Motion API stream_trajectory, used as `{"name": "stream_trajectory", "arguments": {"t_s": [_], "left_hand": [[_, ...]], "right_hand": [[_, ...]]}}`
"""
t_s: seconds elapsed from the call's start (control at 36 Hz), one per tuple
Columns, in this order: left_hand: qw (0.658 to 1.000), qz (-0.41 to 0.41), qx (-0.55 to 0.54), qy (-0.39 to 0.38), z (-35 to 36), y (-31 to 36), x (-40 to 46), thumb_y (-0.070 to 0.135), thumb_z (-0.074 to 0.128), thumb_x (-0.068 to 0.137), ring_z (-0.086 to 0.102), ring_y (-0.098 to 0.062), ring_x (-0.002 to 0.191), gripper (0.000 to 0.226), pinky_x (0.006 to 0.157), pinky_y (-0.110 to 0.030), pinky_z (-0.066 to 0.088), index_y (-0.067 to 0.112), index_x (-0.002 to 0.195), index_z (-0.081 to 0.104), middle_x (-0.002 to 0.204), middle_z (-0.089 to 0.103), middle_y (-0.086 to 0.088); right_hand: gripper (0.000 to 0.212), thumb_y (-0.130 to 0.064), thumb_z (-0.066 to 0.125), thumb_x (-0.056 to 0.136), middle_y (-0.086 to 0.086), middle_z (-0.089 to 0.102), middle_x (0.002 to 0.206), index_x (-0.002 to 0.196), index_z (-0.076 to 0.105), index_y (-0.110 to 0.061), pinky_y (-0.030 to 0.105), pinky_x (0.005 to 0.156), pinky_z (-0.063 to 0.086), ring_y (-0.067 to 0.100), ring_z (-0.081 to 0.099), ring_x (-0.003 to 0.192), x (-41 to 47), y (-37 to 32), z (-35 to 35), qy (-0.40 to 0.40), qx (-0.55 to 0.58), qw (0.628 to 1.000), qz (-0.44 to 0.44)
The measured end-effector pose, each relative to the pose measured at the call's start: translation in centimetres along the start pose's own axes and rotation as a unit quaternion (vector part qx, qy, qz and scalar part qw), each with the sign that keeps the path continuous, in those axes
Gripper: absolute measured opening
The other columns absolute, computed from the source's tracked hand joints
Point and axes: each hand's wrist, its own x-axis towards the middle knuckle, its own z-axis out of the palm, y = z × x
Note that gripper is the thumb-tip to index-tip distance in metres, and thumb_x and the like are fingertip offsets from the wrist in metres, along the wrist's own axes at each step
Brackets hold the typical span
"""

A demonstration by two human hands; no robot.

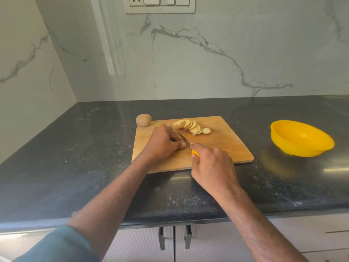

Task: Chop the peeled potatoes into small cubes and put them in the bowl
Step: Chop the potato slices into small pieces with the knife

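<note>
The right hand [211, 167] is curled round the yellow handle of a knife [186, 142]. The thin blade points away from the person and lies low over the cutting board [226, 146]. The left hand [163, 143] sits just beside the blade on the board, its fingers curled down over something. What is under those fingers is hidden, so I cannot tell what it holds.

Just past the tip of the knife, near the far edge of the board, lies a row of round potato slices [191, 126]. They lean on each other like fallen cards. One slice lies flat at the end of the row.

A whole potato [143, 120] sits at the far left corner of the board, touching its edge. It still looks brown.

The board lies flat on a dark, shiny surface [75, 148]. To the right of the board, well apart from it, stands a yellow bowl [302, 138]. No potato shows inside it.

Behind the board rises a white marble wall [207, 63] with grey veins, and a switch plate [160, 4] hangs high on it
</note>
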Motion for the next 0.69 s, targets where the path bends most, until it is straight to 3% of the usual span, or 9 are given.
{"name": "stream_trajectory", "arguments": {"t_s": [0.08, 0.19, 0.33, 0.47, 0.56, 0.69], "left_hand": [[1.000, -0.006, 0.000, 0.005, 0.1, 0.1, 0.0, 0.021, 0.086, 0.081, 0.063, -0.010, 0.082, 0.007, 0.073, -0.028, 0.053, 0.015, 0.082, 0.083, 0.084, 0.071, 0.003], [1.000, -0.005, 0.006, 0.014, 0.2, 0.2, -0.2, 0.020, 0.086, 0.081, 0.063, -0.014, 0.085, 0.006, 0.075, -0.030, 0.053, 0.015, 0.081, 0.083, 0.086, 0.070, 0.002], [1.000, -0.013, 0.002, 0.020, 0.3, 0.3, -0.5, 0.022, 0.085, 0.082, 0.061, -0.014, 0.089, 0.007, 0.079, -0.031, 0.053, 0.015, 0.081, 0.082, 0.084, 0.068, 0.007], [0.999, -0.020, 0.005, 0.027, 0.3, 0.6, -0.6, 0.024, 0.084, 0.084, 0.062, -0.011, 0.087, 0.010, 0.077, -0.028, 0.053, 0.015, 0.088, 0.082, 0.089, 0.070, 0.004], [1.000, -0.014, 0.005, 0.022, 0.2, 0.6, -0.8, 0.024, 0.083, 0.084, 0.062, -0.008, 0.083, 0.014, 0.073, -0.021, 0.049, 0.014, 0.094, 0.082, 0.092, 0.071, 0.005], [0.999, -0.013, 0.010, 0.032, -0.2, 0.3, -1.2, 0.026, 0.085, 0.082, 0.059, 0.001, 0.078, 0.024, 0.067, -0.007, 0.044, 0.013, 0.102, 0.080, 0.090, 0.068, 0.008]], "right_hand": [[0.035, -0.028, 0.050, 0.102, -0.003, 0.074, 0.098, 0.136, 0.058, -0.027, 0.022, 0.066, 0.037, 0.015, 0.065, 0.080, 0.1, 0.0, -0.1, -0.011, 0.003, 1.000, -0.004], [0.032, -0.026, 0.051, 0.101, -0.001, 0.072, 0.094, 0.132, 0.060, -0.026, 0.027, 0.070, 0.047, 0.016, 0.060, 0.074, -0.3, 0.0, -0.2, -0.027, -0.001, 1.000, -0.006], [0.032, -0.020, 0.050, 0.099, 0.001, 0.070, 0.086, 0.129, 0.061, -0.024, 0.027, 0.065, 0.035, 0.017, 0.044, 0.064, -1.1, -0.1, -0.6, -0.032, -0.027, 0.999, -0.006], [0.038, -0.020, 0.053, 0.096, 0.003, 0.072, 0.085, 0.133, 0.061, -0.025, 0.029, 0.065, 0.041, 0.019, 0.051, 0.064, -2.1, 0.2, -1.0, -0.022, -0.011, 1.000, 0.002], [0.036, -0.021, 0.056, 0.096, 0.001, 0.072, 0.083, 0.130, 0.063, -0.025, 0.026, 0.064, 0.038, 0.016, 0.046, 0.062, -2.3, 0.2, -1.1, -0.003, -0.003, 1.000, 0.010], [0.033, -0.020, 0.063, 0.093, 0.003, 0.075, 0.084, 0.125, 0.069, -0.022, 0.028, 0.066, 0.044, 0.022, 0.066, 0.070, -2.4, 0.4, -1.2, 0.035, 0.030, 0.999, 0.016]]}}
